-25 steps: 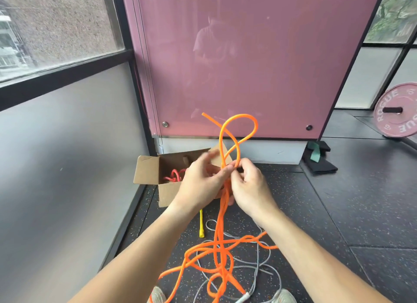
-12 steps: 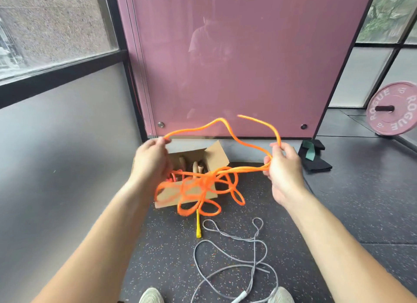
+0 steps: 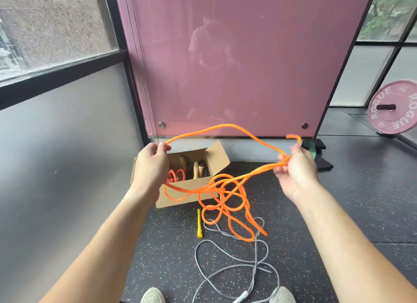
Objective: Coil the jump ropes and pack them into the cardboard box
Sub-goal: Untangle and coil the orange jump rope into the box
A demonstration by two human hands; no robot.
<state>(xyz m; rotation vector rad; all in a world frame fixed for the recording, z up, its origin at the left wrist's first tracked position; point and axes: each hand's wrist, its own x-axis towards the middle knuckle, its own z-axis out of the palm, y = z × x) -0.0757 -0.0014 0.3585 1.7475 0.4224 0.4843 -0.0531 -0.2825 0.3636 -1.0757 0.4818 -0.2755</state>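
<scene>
An orange jump rope hangs in tangled loops between my two hands, above the floor. My left hand pinches one strand at the left, in front of the open cardboard box. My right hand grips several strands at the right, with a short rope end curling above it. The box stands on the floor against the pink panel and holds a red rope and wooden handles. A grey jump rope lies loose on the floor near my feet.
A yellow handle lies on the speckled black floor just before the box. A pink weight plate leans at the far right, and a dark block with a green strap sits behind my right hand. A grey wall runs along the left.
My hands moved apart from the middle and spread the orange rope wide. The rope's hanging loops lifted off the floor, then sagged lower and to the right.
</scene>
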